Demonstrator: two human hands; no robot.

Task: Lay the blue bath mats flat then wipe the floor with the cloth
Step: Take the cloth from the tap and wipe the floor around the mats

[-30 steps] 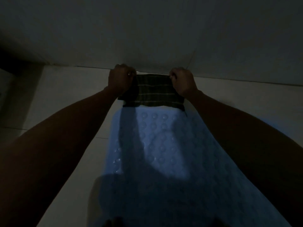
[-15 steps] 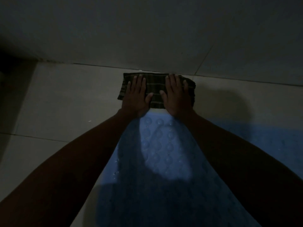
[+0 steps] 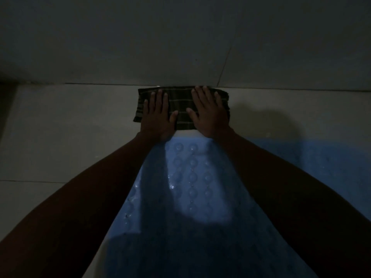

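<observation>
Both hands are down flat, no grip taken at all: the left hand (image 3: 157, 115) and the right hand (image 3: 208, 114) lie with fingers straight and spread, palms pressing the cloth (image 3: 181, 108) onto the floor (image 3: 70, 127). The cloth sits hard against the base of the wall (image 3: 180, 41), just beyond the far end of the blue bath mat (image 3: 192, 187), which lies flat between the forearms; a second blue mat (image 3: 321, 163) spreads to the right.

The risks, as I judge them: with nothing pinched, a quick push could let the cloth bunch or slide out from under the palms. Leaning this far forward on smooth tile, a palm could skid. Pulled back, the cloth's near edge could catch the mat's end and lift it.

The cloth is dark, woven, striped in a pale check, folded to a rectangle. The mat looks rubbery and glossy, studded with round bumps. Floor tiles are pale, smooth, thin-jointed.
</observation>
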